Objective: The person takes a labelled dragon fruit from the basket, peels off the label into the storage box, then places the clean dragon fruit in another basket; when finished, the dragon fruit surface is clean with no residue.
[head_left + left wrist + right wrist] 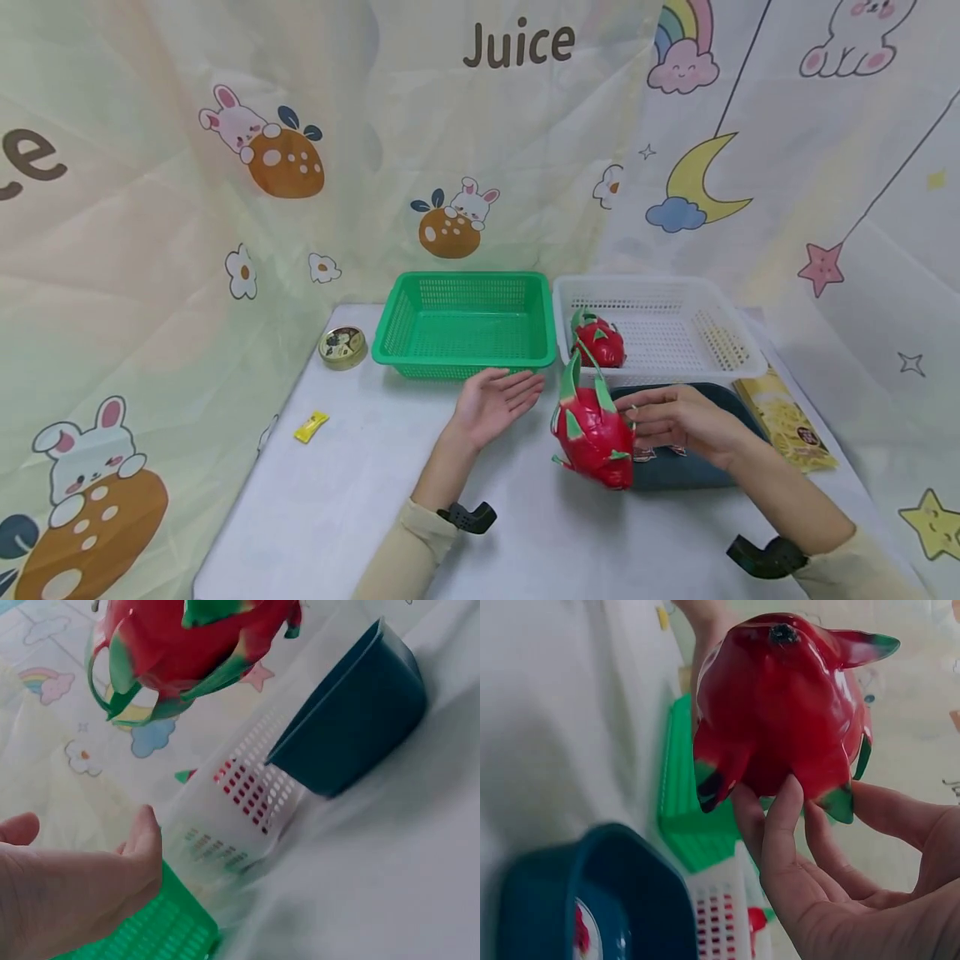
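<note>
A red dragon fruit (pixel 596 442) with green-tipped scales is held up above the table by my right hand (pixel 681 421). In the right wrist view the fingers (pixel 784 832) and thumb grip the dragon fruit (pixel 780 712) from one side. My left hand (pixel 495 408) is palm up with its fingers extended and holds nothing, left of the fruit and close before the green basket (pixel 480 333). The left wrist view has the fruit (pixel 187 645) apart from the left hand (pixel 82 889). A second dragon fruit (pixel 606 343) lies in the white basket (pixel 675 321).
Below my right hand stands a dark blue bin (pixel 686 477) with small red-and-white items inside, partly hidden. A yellow packet (pixel 787 417) lies right of it. At the left are a round tin (pixel 342 347) and a small yellow wrapped piece (pixel 311 427). Printed cloth hangs behind the table.
</note>
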Motion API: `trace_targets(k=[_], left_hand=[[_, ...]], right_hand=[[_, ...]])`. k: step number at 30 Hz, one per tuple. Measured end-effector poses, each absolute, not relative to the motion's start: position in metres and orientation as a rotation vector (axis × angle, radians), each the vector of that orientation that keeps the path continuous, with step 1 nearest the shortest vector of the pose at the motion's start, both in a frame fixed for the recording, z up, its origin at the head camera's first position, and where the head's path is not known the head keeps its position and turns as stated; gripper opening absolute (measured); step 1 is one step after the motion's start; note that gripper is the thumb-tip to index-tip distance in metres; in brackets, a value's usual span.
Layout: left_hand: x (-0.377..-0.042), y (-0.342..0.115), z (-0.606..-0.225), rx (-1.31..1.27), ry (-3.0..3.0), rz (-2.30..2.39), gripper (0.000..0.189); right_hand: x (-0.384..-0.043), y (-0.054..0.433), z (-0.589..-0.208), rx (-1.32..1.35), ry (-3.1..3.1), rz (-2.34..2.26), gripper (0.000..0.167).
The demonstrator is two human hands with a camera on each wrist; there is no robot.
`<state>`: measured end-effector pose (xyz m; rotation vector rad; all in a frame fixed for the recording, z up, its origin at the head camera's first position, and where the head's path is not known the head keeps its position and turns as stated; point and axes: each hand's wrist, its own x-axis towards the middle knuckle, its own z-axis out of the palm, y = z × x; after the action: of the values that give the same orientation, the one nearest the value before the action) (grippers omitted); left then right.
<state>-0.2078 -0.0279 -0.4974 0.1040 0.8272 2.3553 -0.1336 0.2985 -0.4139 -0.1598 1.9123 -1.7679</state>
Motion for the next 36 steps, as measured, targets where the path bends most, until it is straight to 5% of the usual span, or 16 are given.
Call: trace_targets(k=[6,20,36], left_hand=[[-0.21,-0.013,-0.493,0.08,0.741,2.372,0.072],[-0.212,0.032,-0.496,-0.063,0.743,2.385,0.079],[-0.211,0.062,-0.497,-0.157,0.634,2.522,0.065]], right_hand=[[-0.151,0.33,-0.401,-0.121,1.894,-1.808,0.024],[-0.201,0.383,-0.38,0.086,1.966,-1.812,0.027],[-0.256,0.424,-0.382,0.273,1.996,-1.788,0.021]])
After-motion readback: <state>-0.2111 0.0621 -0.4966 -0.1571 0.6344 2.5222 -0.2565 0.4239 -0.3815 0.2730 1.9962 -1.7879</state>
